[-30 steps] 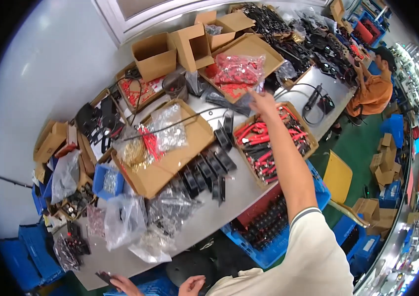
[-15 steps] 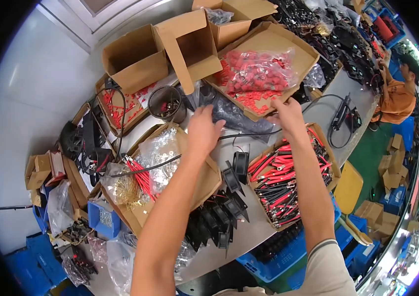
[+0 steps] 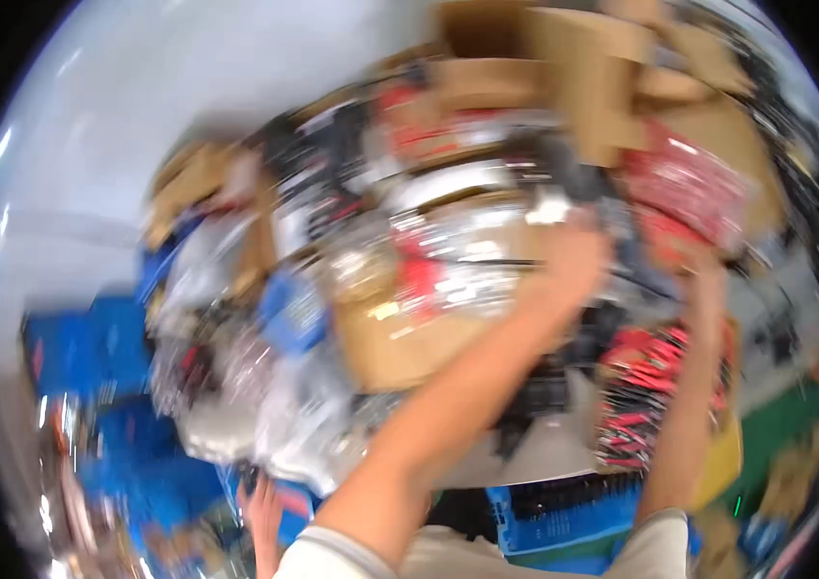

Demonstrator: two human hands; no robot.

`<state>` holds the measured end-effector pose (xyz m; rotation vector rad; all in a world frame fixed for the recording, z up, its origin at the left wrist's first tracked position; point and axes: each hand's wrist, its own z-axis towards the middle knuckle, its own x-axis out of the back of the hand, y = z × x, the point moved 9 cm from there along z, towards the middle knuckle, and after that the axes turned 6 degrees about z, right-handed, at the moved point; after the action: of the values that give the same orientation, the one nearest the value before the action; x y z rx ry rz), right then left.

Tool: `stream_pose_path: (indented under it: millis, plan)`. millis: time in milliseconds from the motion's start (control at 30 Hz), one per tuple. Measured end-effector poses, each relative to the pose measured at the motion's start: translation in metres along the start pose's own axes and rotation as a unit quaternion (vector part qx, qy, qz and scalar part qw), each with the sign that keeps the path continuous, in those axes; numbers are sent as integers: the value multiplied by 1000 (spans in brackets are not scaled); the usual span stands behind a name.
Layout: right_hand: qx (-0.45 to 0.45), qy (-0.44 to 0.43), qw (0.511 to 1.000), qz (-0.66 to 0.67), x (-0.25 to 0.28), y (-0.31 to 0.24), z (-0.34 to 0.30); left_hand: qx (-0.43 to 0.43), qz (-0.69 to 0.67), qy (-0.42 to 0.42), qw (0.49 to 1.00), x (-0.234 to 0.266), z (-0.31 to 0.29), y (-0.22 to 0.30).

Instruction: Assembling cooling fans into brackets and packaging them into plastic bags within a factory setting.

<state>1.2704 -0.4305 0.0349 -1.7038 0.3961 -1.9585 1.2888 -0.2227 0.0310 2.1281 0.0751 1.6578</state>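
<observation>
Motion smears the whole head view. My left hand [image 3: 575, 253] reaches over the table beside a dark plastic bag [image 3: 626, 236]; its fingers are too blurred to read. Farther right, my right hand [image 3: 702, 261] is at the near edge of a cardboard tray [image 3: 752, 145], next to small red parts [image 3: 665, 236] and a clear bag of red pieces [image 3: 684, 179]. Whether it grips anything is hidden by the blur. Under my right forearm lies a box of red and black cables [image 3: 636, 410].
Left of my arms, an open carton [image 3: 390, 362] holds clear bags [image 3: 477, 246] and red wires [image 3: 417, 280]. Tall cardboard boxes [image 3: 597, 87] stand at the back. A blue bin [image 3: 293, 311] sits farther left. Another person's hand [image 3: 260, 507] shows at lower left.
The view has swung left, so the table and both my hands appear farther right. Another person's hand has come into view at lower left. Both my hands remain near the tray and dark bag.
</observation>
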Motion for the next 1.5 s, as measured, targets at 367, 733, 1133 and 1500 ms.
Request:
stream_pose_path:
  millis: [367, 733, 1133, 1500]
  plan:
    - [-270, 40, 833, 481, -18, 120, -28, 36, -76, 78, 993, 23, -49, 28]
    - [-258, 102, 954, 109, 74, -15, -32, -81, -181, 72, 977, 100, -206, 45]
    - [-58, -59, 995, 52, 9, -81, -3, -26, -309, -133, 941, 67, -336, 31]
    - [-383, 120, 769, 497, 27, 54, -17, -92, -107, 102, 985, 50, 9, 33]
